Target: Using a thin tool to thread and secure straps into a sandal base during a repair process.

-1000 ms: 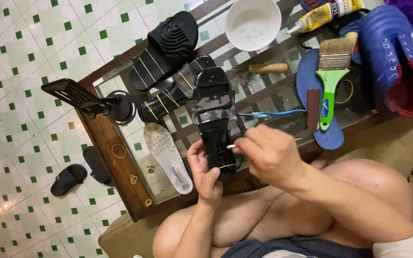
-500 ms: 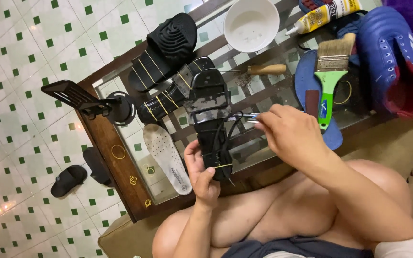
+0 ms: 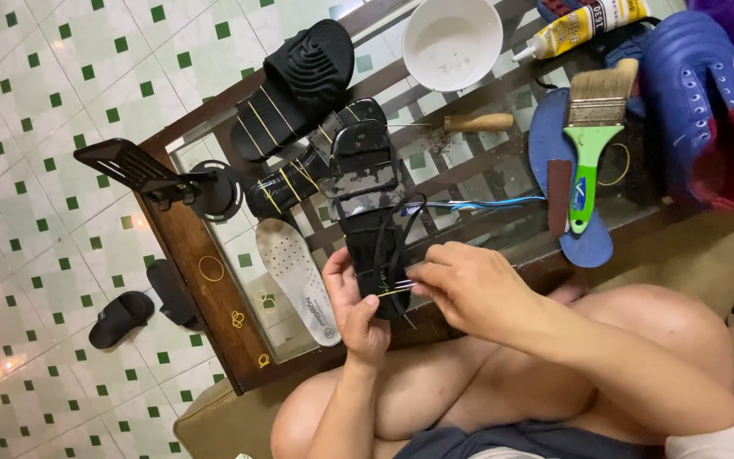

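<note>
Right hand (image 3: 469,289) fingertips pinch a thin needle-like tool at the black sandal (image 3: 375,229) heel; the thin black cord (image 3: 401,234) loops up from there. Left hand (image 3: 350,297) closes round the sandal's heel end, holding it over the glass table (image 3: 214,280) edge. White insole (image 3: 299,280) lies just left of the sandal. Best done with the sandal braced firm and cord taut, short strokes.

Black sandal (image 3: 373,223), sole scuffed grey, lying lengthwise over the table edge; thin black straps looped loose.
</note>
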